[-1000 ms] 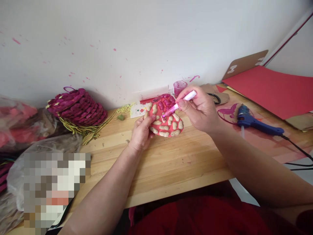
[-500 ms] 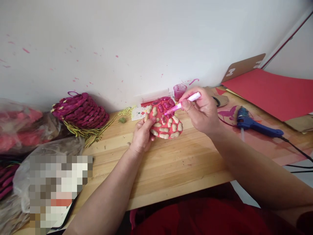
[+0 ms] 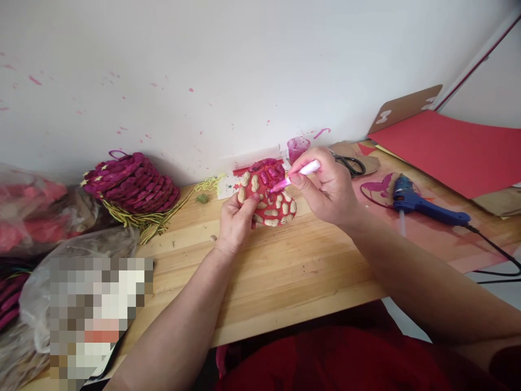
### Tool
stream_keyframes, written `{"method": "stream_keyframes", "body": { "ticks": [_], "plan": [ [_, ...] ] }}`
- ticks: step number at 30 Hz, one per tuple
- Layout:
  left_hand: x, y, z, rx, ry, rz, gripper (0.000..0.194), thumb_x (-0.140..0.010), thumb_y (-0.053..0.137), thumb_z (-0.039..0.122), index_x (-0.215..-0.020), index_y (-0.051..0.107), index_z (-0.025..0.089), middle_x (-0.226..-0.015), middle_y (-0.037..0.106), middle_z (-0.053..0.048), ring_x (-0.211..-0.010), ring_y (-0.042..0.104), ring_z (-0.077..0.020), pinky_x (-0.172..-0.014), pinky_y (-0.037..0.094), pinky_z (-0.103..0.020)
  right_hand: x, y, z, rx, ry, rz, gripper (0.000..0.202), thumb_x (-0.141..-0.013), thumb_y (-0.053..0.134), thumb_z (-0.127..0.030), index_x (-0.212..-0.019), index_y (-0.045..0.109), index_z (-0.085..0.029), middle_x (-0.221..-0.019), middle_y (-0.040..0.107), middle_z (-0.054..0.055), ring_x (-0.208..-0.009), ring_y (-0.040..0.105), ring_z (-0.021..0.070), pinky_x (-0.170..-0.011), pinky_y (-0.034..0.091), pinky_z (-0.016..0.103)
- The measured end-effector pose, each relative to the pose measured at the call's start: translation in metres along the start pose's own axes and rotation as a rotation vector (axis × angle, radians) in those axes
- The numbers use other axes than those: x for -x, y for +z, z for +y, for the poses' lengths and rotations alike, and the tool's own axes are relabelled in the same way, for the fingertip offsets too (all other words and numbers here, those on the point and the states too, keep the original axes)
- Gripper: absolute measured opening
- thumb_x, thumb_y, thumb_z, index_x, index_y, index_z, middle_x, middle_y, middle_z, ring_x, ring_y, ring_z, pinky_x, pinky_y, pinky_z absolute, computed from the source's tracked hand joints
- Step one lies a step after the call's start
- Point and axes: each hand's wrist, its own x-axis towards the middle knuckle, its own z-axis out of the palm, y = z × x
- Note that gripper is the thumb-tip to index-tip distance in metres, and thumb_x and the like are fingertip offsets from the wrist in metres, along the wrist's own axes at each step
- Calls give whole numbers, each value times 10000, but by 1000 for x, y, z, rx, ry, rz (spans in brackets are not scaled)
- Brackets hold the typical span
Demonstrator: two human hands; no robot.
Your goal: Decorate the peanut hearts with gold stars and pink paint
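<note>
My left hand (image 3: pixel 239 218) grips the lower left edge of a red piece (image 3: pixel 272 207) covered with peanuts, its thumb lying on top. Peanuts at the upper right of the piece are coated magenta, while those along the left and bottom are plain tan. Pinched in my right hand (image 3: pixel 328 190) is a white-handled brush (image 3: pixel 304 169), whose pink tip touches the piece near its middle. Behind the piece, by the wall, a clear cup (image 3: pixel 298 147) has magenta paint on its inside.
Stacked magenta pieces (image 3: pixel 132 182) with yellow cords stand at the left, beside plastic bags (image 3: pixel 87 260). Black scissors (image 3: pixel 353 164), a blue glue gun (image 3: pixel 433 209) with a cable and red sheets (image 3: pixel 451 152) lie at the right. A pixelated patch covers the lower left.
My right hand and the brush have moved left and slightly down, the tip now nearer the middle of the piece. The piece is tilted differently, and more of the scissors shows.
</note>
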Motion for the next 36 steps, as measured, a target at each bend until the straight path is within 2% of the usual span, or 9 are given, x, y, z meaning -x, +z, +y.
{"method": "stream_keyframes", "body": {
  "ticks": [6,11,17,20,26,29,36],
  "plan": [
    [3,0,4,-73,59,-11,346,-756,796,447,-673,571,198,-533,557,53,-408,437,-73,-388,372,-191,0,-1,3,-33,31,-22,184,-968,678,-463,-941,646,-284,-879,677,45,-877,609,252,-866,487,468],
    [4,-1,3,-109,79,-39,336,-789,779,451,-682,584,200,-543,570,42,-431,457,-87,-408,387,-200,-1,0,10,-116,106,32,199,-979,665,-465,-928,636,-275,-857,633,24,-813,585,209,-793,494,409],
    [6,-4,-1,-181,121,-64,313,-826,767,455,-722,624,197,-599,623,31,-463,493,-94,-463,428,-209,-1,0,20,-193,161,-12,268,-949,698,-523,-934,627,-265,-828,603,2,-795,572,183,-737,490,361],
    [6,-5,-3,-183,128,-58,315,-832,764,459,-727,619,200,-600,619,32,-469,497,-99,-464,420,-210,-2,-2,19,-189,153,25,246,-964,684,-502,-932,615,-269,-812,593,-6,-761,565,175,-724,484,357],
    [5,-7,-3,-231,190,-71,274,-889,717,436,-774,648,198,-597,591,41,-490,487,-100,-501,440,-211,-4,-3,11,-161,121,-21,207,-981,673,-452,-919,616,-264,-810,602,-1,-773,582,176,-758,495,368],
    [5,-7,-3,-218,176,-44,273,-857,751,430,-763,645,197,-614,608,33,-508,499,-105,-501,434,-211,-4,-3,11,-143,114,22,208,-976,681,-456,-923,618,-265,-829,612,0,-776,588,174,-749,499,362],
    [6,-6,0,-214,184,-28,263,-811,795,390,-737,631,199,-602,592,37,-514,497,-104,-503,431,-208,-3,-3,14,-171,124,19,223,-978,678,-465,-930,627,-253,-837,613,-7,-771,587,159,-713,471,327]
  ]
}}
